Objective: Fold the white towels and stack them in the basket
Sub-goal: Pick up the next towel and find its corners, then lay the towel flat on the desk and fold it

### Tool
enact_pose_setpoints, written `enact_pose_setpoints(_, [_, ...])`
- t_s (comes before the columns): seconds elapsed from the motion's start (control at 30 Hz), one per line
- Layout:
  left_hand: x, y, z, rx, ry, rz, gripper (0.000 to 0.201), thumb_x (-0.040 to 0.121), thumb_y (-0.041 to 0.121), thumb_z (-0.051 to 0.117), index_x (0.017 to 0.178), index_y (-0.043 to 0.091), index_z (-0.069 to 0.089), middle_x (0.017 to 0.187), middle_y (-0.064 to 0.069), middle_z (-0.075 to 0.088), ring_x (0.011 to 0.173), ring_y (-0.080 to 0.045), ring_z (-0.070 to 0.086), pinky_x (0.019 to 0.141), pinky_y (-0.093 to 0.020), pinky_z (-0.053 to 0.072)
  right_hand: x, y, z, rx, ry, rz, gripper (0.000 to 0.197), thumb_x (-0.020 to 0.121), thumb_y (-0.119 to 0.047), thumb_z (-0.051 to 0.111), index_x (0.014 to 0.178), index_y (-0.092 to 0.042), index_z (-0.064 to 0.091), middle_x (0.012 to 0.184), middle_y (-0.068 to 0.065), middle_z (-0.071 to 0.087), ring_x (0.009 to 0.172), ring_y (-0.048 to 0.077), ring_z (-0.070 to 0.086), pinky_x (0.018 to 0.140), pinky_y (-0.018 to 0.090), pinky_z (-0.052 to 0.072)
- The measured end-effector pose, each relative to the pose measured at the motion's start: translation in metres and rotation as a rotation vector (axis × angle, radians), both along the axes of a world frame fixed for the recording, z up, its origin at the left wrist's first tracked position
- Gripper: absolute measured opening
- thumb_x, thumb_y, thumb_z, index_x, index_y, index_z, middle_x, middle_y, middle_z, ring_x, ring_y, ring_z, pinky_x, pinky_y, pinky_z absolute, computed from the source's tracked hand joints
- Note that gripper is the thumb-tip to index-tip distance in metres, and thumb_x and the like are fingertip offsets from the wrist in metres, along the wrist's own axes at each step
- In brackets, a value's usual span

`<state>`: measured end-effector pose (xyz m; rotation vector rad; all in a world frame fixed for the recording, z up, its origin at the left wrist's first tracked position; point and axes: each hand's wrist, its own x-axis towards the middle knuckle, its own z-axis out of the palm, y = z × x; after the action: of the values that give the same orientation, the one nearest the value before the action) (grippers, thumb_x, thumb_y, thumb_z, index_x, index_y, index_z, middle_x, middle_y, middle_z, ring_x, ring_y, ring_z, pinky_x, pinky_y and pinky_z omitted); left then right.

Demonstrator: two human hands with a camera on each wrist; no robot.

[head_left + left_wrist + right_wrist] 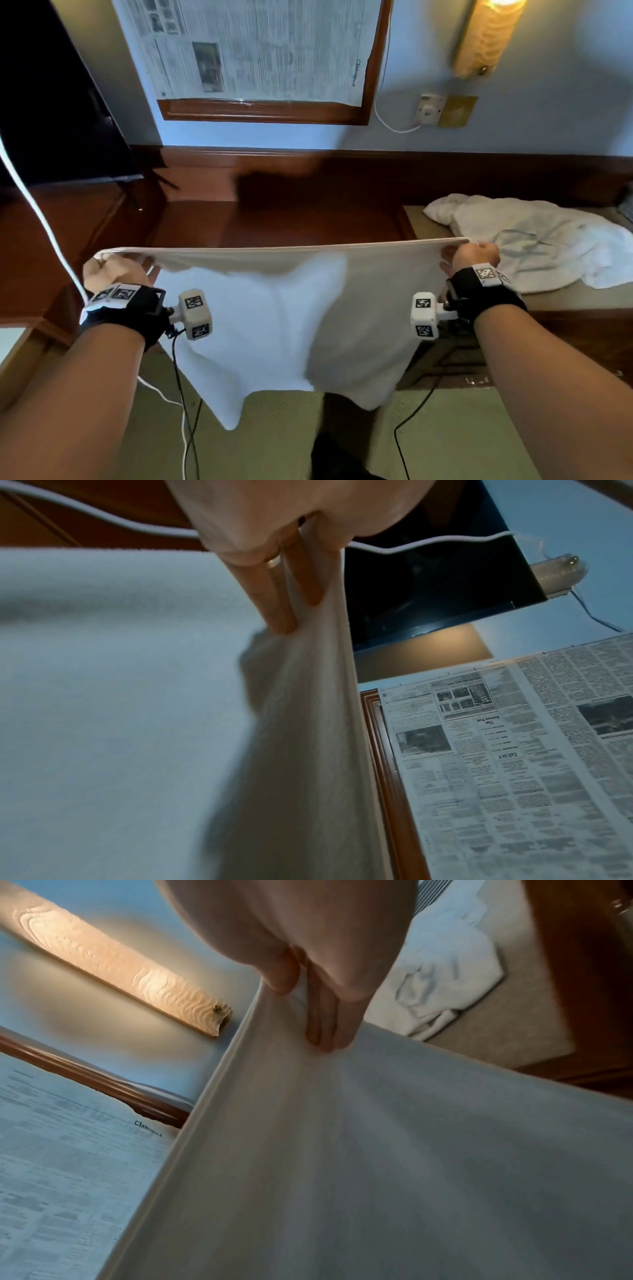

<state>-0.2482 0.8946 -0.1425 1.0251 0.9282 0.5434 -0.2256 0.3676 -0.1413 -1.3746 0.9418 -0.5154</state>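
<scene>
**Towel stretched between both hands**

While you stand facing the wall, you hold one white towel (274, 325) up in the air, its top edge pulled into a nearly straight line between your two hands. Your left hand (113, 270) grips the left top corner with its fingers (274, 593) curled into the cloth; the left wrist view shows the fabric bunched and drawn tight from under them. Your right hand (474, 255) pinches the right top corner, and the right wrist view shows the thumb (281, 972) on one side of the hem and the fingers on the other. The rest of the towel hangs down loose in front of you, its lower edge uneven and blurred, above the green carpet (274, 445).

A second white towel (534, 240) lies crumpled on a padded bench (565, 298) to your right, well apart from the one you hold. Behind the held towel runs a dark wooden table (308, 219). On the wall above hang a framed newspaper (260, 51) and a lit wall lamp (486, 37). No basket shows in any of the views.
</scene>
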Motion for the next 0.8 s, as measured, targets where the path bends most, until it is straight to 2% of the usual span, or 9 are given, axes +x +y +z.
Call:
enact_pose_setpoints(0.13, [0.074,0.000,0.011,-0.033,0.000,-0.060,0.041,0.111,0.030,0.019,0.145,0.018,0.036,0.139,-0.004,0.052,0.115,-0.019,0.056,0.104,-0.034,0.045,0.085,0.007,0.004,-0.009,-0.076,0.017,0.019,0.089,-0.007,0.040,0.082,-0.025,0.045,0.098,0.022,0.070,0.082,0.035,0.071,0.074,0.056,0.059])
enact_pose_setpoints(0.23, [0.142,-0.005,0.018,-0.037,-0.010,-0.038,0.029,0.111,0.024,0.020,0.106,0.021,0.049,0.112,0.001,0.059,0.095,-0.012,0.057,0.104,-0.029,0.048,0.157,0.006,-0.007,-0.013,-0.091,0.059,0.020,0.089,-0.008,0.041,0.085,-0.027,0.048,0.090,0.018,0.072,0.080,0.033,0.073,0.075,0.054,0.059])
enact_pose_setpoints(0.27, [0.165,0.002,0.015,-0.040,-0.014,-0.030,0.031,0.110,0.025,0.020,0.107,0.017,0.050,0.109,-0.001,0.060,0.093,-0.014,0.060,0.105,-0.033,0.049,0.183,0.005,-0.013,-0.023,-0.092,0.073,0.020,0.089,-0.010,0.042,0.085,-0.027,0.050,0.089,0.017,0.072,0.079,0.032,0.073,0.075,0.054,0.060])
enact_pose_setpoints(0.37, [0.237,0.021,-0.010,-0.009,0.012,-0.064,0.043,0.108,0.029,0.024,0.142,0.016,0.045,0.132,-0.005,0.061,0.100,-0.017,0.068,0.098,-0.037,0.055,0.253,0.003,-0.033,-0.023,-0.067,0.110,0.020,0.087,-0.010,0.044,0.087,-0.028,0.053,0.094,0.018,0.072,0.079,0.029,0.073,0.075,0.052,0.061])
enact_pose_setpoints(0.5, [0.299,0.012,-0.046,0.089,0.060,-0.198,0.039,0.090,0.038,0.041,0.123,0.023,0.054,0.120,0.002,0.065,0.111,-0.022,0.069,0.078,-0.030,0.059,0.311,0.002,-0.080,-0.117,0.034,0.223,0.020,0.090,-0.029,0.053,0.110,-0.033,0.056,0.111,0.006,0.068,0.099,0.026,0.069,0.090,0.043,0.056])
enact_pose_setpoints(0.6, [0.295,-0.015,-0.103,0.263,0.262,-0.515,0.042,0.090,0.047,0.054,0.128,0.029,0.058,0.116,0.001,0.065,0.115,-0.026,0.063,0.081,-0.033,0.047,0.294,0.019,-0.139,-0.311,0.279,0.528,0.050,0.097,-0.025,0.058,0.144,-0.021,0.042,0.135,0.005,0.052,0.122,0.025,0.053,0.102,0.038,0.043])
enact_pose_setpoints(0.67, [0.264,-0.033,-0.157,0.699,0.570,-0.830,0.058,0.095,0.050,0.059,0.147,0.029,0.045,0.142,-0.007,0.057,0.127,-0.028,0.054,0.098,-0.039,0.045,0.255,0.036,-0.181,-0.541,0.493,0.834,0.058,0.098,-0.031,0.057,0.151,-0.021,0.034,0.154,0.009,0.036,0.139,0.027,0.038,0.114,0.041,0.032])
enact_pose_setpoints(0.73, [0.220,-0.046,-0.203,1.010,0.855,-1.262,0.083,0.090,0.068,0.052,0.159,0.036,0.019,0.166,-0.003,0.022,0.149,-0.028,0.027,0.117,-0.053,0.030,0.208,0.046,-0.212,-0.813,0.739,1.120,0.068,0.098,-0.048,0.049,0.156,-0.028,0.018,0.165,0.008,0.009,0.151,0.029,0.010,0.121,0.048,0.015])
enact_pose_setpoints(0.8, [0.180,-0.046,-0.226,1.173,1.028,-1.466,0.087,0.086,0.080,0.040,0.155,0.051,-0.005,0.168,0.008,-0.015,0.154,-0.030,0.001,0.116,-0.065,0.021,0.173,0.047,-0.229,-0.943,0.921,1.279,0.079,0.095,-0.065,0.035,0.155,-0.036,-0.008,0.163,0.005,-0.021,0.150,0.033,-0.015,0.119,0.058,0.003])
